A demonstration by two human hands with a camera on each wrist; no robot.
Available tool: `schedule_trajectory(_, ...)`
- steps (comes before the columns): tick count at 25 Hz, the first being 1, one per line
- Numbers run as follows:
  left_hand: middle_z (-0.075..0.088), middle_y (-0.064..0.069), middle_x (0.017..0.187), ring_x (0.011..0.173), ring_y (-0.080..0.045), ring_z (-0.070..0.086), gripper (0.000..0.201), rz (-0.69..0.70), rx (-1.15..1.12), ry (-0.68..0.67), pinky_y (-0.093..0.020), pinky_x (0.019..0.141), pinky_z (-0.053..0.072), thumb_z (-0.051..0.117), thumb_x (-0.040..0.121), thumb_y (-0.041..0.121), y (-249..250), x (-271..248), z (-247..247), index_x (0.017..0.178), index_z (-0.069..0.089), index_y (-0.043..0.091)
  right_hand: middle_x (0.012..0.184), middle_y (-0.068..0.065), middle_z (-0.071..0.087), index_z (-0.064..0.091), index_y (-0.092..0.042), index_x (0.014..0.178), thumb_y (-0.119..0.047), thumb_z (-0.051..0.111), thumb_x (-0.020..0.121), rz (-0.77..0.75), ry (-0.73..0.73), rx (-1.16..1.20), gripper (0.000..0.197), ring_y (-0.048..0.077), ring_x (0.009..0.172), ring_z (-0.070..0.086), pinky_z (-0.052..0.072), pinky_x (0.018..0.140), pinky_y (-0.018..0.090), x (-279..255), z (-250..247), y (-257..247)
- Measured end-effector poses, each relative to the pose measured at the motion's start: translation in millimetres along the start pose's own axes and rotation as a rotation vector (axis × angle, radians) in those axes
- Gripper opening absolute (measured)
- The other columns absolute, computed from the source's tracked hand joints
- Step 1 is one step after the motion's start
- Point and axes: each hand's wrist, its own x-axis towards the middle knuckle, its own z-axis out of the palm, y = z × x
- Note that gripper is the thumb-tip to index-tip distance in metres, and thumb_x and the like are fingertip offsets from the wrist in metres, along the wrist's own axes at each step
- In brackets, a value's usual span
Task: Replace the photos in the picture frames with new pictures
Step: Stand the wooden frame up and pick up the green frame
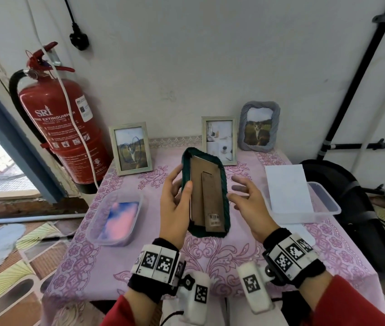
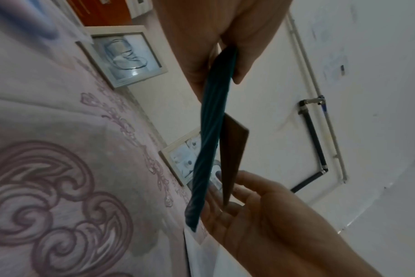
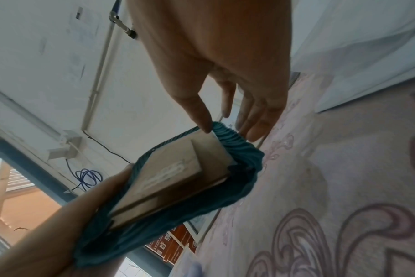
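The left hand (image 1: 175, 205) grips the dark green ribbed picture frame (image 1: 224, 184) above the pink floral-patterned surface (image 1: 212, 252), thumb curled over its near left edge and fingers behind it. The frame is held back-side up, showing its brown cardboard backing board (image 1: 197, 184) with a folding stand strip and a small barcode sticker near the lower end. In the right wrist view the backing sits lifted a little out of the green rim. The right hand (image 1: 249, 201) is beside the frame's right edge, fingers spread and relaxed, holding nothing; whether its fingertips touch the rim cannot be told.

At the back of the surface stand a pale wooden frame with a cat photo (image 1: 131, 149), a second pale frame with a collage (image 1: 219, 140) and a grey ribbed frame (image 1: 259, 125). A clear plastic tub holding a pink and blue print (image 1: 116, 215) lies left, another clear tub with a white sheet (image 1: 328, 203) right
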Motion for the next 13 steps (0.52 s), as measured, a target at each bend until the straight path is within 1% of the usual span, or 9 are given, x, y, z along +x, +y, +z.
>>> schedule_trajectory(2, 0.066, -0.004, 0.118, 0.106, -0.015, 0.064, 0.035, -0.039, -0.042, 0.026, -0.031, 0.081, 0.056, 0.051, 0.094, 0.015, -5, 1, -6, 0.121, 0.052, 0.037, 0.114, 0.008, 0.055, 0.051, -0.019, 0.128, -0.008, 0.057, 0.09, 0.083, -0.038, 0.008, 0.039, 0.023, 0.102, 0.057, 0.049, 0.079, 0.029, 0, -3, 8)
schedule_trajectory(3, 0.065, -0.006, 0.118, 0.106, -0.017, 0.064, 0.034, -0.06, -0.054, 0.035, -0.031, 0.081, 0.056, 0.05, 0.095, 0.014, -8, 1, -9, 0.12, 0.052, 0.037, 0.11, 0.008, 0.056, 0.051, -0.017, 0.128, -0.006, 0.057, 0.09, 0.101, -0.053, -0.002, 0.04, 0.022, 0.098, 0.058, 0.05, 0.077, 0.029, 0, -4, 11)
schedule_trajectory(4, 0.066, -0.007, 0.117, 0.105, -0.017, 0.064, 0.034, -0.078, -0.06, 0.045, -0.03, 0.079, 0.056, 0.05, 0.095, 0.014, -12, 0, -12, 0.119, 0.053, 0.037, 0.106, 0.007, 0.056, 0.052, -0.015, 0.128, -0.002, 0.056, 0.089, 0.101, -0.062, -0.029, 0.042, 0.019, 0.091, 0.059, 0.051, 0.074, 0.027, 0, -5, 14)
schedule_trajectory(6, 0.065, -0.007, 0.117, 0.1, -0.011, 0.065, 0.034, -0.099, -0.015, 0.062, -0.027, 0.079, 0.056, 0.051, 0.094, 0.014, -19, -1, -20, 0.121, 0.053, 0.036, 0.103, 0.007, 0.056, 0.054, -0.011, 0.128, 0.006, 0.055, 0.087, 0.087, -0.08, -0.078, 0.045, 0.014, 0.082, 0.058, 0.053, 0.065, 0.02, 0, -8, 20)
schedule_trajectory(8, 0.059, -0.006, 0.12, 0.098, -0.007, 0.061, 0.036, -0.118, 0.125, 0.075, -0.029, 0.084, 0.055, 0.053, 0.093, 0.015, -26, -1, -28, 0.124, 0.053, 0.033, 0.099, 0.007, 0.056, 0.055, -0.008, 0.128, 0.012, 0.054, 0.085, 0.094, -0.089, -0.083, 0.046, 0.014, 0.078, 0.058, 0.053, 0.058, 0.017, 0, -12, 25)
schedule_trajectory(9, 0.056, -0.008, 0.121, 0.097, -0.009, 0.058, 0.037, -0.137, 0.206, 0.08, -0.033, 0.088, 0.053, 0.054, 0.093, 0.016, -29, -1, -33, 0.127, 0.052, 0.03, 0.098, 0.008, 0.056, 0.055, -0.006, 0.127, 0.013, 0.054, 0.085, 0.106, -0.092, -0.077, 0.046, 0.014, 0.078, 0.058, 0.054, 0.057, 0.016, 0, -15, 28)
schedule_trajectory(10, 0.053, -0.01, 0.121, 0.096, -0.009, 0.056, 0.039, -0.159, 0.27, 0.08, -0.033, 0.09, 0.052, 0.055, 0.092, 0.016, -33, -1, -37, 0.13, 0.052, 0.026, 0.098, 0.009, 0.056, 0.056, -0.006, 0.127, 0.013, 0.054, 0.084, 0.118, -0.098, -0.07, 0.046, 0.015, 0.078, 0.059, 0.055, 0.058, 0.017, 0, -16, 31)
schedule_trajectory(12, 0.051, -0.01, 0.119, 0.092, -0.004, 0.055, 0.042, -0.197, 0.331, 0.061, -0.026, 0.088, 0.049, 0.055, 0.092, 0.014, -39, -3, -45, 0.133, 0.05, 0.018, 0.098, 0.011, 0.056, 0.056, -0.005, 0.126, 0.013, 0.055, 0.084, 0.14, -0.113, -0.07, 0.046, 0.017, 0.078, 0.059, 0.056, 0.058, 0.018, -2, -19, 37)
schedule_trajectory(13, 0.05, -0.009, 0.12, 0.094, -0.003, 0.056, 0.043, -0.219, 0.337, 0.042, -0.025, 0.09, 0.048, 0.056, 0.092, 0.012, -42, -5, -49, 0.134, 0.05, 0.014, 0.097, 0.01, 0.056, 0.056, -0.005, 0.126, 0.013, 0.055, 0.084, 0.148, -0.118, -0.079, 0.045, 0.017, 0.077, 0.058, 0.055, 0.057, 0.018, -2, -20, 39)
